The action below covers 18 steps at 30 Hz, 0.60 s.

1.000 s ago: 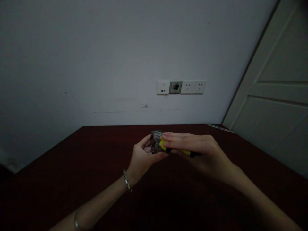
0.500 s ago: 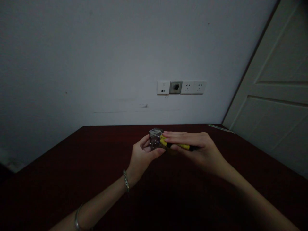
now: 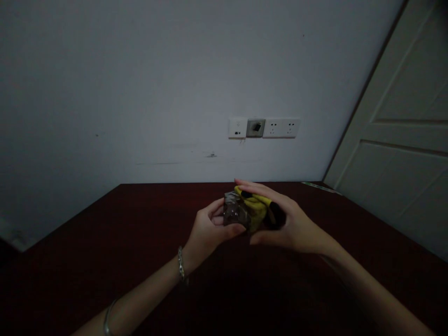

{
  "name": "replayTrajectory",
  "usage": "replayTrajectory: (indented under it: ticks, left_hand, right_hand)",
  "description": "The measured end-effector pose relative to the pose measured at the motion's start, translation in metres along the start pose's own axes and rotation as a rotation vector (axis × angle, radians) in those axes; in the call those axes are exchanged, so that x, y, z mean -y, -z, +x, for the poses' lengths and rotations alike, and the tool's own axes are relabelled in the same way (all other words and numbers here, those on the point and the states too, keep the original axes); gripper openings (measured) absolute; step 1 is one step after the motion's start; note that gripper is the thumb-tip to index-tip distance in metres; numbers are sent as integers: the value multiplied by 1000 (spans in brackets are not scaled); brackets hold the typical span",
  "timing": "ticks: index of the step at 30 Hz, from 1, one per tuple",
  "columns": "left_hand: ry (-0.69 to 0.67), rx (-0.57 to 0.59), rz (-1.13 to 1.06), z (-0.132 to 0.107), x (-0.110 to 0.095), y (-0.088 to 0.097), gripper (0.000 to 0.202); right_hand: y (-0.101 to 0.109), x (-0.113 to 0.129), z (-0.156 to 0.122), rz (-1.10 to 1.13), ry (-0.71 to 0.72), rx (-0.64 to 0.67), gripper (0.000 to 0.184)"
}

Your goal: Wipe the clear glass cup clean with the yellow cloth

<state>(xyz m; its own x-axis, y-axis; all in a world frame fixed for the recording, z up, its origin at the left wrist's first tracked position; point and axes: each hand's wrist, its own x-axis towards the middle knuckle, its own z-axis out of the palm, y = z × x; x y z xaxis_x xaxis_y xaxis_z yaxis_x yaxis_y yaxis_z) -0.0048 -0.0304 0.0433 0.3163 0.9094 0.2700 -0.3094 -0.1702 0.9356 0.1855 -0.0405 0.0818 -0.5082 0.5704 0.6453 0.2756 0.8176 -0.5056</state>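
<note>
Both of my hands hold one small thing above a dark red table [image 3: 105, 261]. It is a yellow and black object [image 3: 257, 211] with a shiny crinkled clear wrapper [image 3: 235, 213] at its left end. My left hand [image 3: 210, 228] pinches the wrapper end between thumb and fingers and wears a bracelet at the wrist. My right hand [image 3: 287, 219] cups the yellow part from the right, fingers curled over its top and thumb beneath. What the object is I cannot make out in the dim light.
A pale wall stands behind the table, with a row of white sockets and a grey switch [image 3: 264, 128]. A light panelled door [image 3: 402, 140] is at the right. A thin pale strip [image 3: 320, 186] lies at the table's far right corner.
My right hand has turned from lying flat over the object to cupping it, tilting the yellow side up into view. Both hands have lifted slightly.
</note>
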Motion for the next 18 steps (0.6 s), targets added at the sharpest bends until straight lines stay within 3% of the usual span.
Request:
replayTrajectory:
  ticks: [2, 4, 12, 14, 18]
  left_hand:
    - [10, -10, -7, 1, -3, -3, 60]
    - [17, -20, -2, 2, -6, -5, 57]
    - [39, 30, 71, 4, -9, -6, 41]
    - [37, 77, 78, 6, -7, -1, 52]
    - [36, 154, 213, 7, -6, 13, 106]
  right_hand:
    - [-4, -3, -1, -59, 40, 19, 96]
    - [-10, -6, -2, -121, 84, 11, 103]
    - [-27, -14, -2, -219, 96, -142, 97]
    - [-28, -16, -2, -203, 81, -160, 97]
    - [-26, -19, -3, -32, -98, -176, 99]
